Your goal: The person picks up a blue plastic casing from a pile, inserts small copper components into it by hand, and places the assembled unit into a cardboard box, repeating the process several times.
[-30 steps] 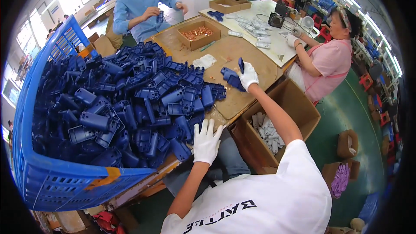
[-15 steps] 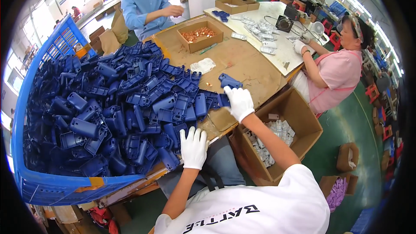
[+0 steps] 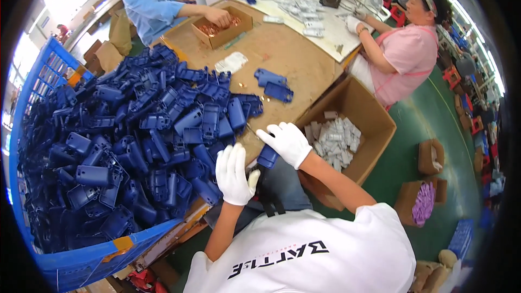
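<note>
A blue casing (image 3: 267, 157) is at the near desk (image 3: 309, 65) edge, pinched in the grip of the right hand (image 3: 286, 144), presumably brought close to the body for handling; the left hand (image 3: 234, 173), fingers extended and thumb apart, shows nothing in its grip. Beyond, two more casings (image 3: 279, 92) lie together, likely set within easy reach. Left, a blue crate (image 3: 76, 266) holds a heap of casings (image 3: 146, 135) that spreads onto the desk. Right, a deep cardboard box (image 3: 374, 125) contains whitish parts (image 3: 339, 141). Far off, a co-worker's hand (image 3: 220, 17) dips into a shallow carton (image 3: 233, 38) of coppery pieces (image 3: 208, 30).
</note>
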Motion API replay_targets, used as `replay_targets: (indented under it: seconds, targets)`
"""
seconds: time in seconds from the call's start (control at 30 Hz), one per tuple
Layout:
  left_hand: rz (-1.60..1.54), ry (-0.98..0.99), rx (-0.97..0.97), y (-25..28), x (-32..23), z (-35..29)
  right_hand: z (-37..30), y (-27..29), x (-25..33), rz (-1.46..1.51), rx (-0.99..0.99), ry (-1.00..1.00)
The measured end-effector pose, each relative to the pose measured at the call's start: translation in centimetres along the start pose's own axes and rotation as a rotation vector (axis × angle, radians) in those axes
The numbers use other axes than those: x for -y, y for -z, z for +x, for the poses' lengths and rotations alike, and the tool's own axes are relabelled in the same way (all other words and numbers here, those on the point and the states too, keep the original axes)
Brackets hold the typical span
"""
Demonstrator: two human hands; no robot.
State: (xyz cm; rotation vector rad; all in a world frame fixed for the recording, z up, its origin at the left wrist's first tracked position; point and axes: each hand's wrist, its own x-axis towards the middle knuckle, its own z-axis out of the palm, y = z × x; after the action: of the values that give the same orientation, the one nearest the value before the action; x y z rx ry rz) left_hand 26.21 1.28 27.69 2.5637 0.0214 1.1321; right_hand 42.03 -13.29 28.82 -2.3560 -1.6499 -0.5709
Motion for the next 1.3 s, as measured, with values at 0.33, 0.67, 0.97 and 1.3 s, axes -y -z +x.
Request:
replay_targets:
  seconds: [0.33, 0.67, 0.97, 1.3]
  targets:
    - [-1.195, 1.159, 0.219, 1.4, 0.6, -0.8, 2.9, 0.7, 4.0, 0.394, 0.054, -0.105]
    - [-1.297, 1.164, 0.193, 3.1, 0.0, -4.1, 6.4, -7.8, -0.4, 0.468, -0.119, -0.812]
    - [-1.055, 1.059, 0.171, 2.5, 0.9, -3.2, 8.7, -9.8, 0.4, 0.715, -0.167, -0.614]
    - [-0.882, 0.966, 0.201, -3.6, 0.1, 0.5, 4.0, -8.7, -6.1, 0.361, -0.272, -0.286]
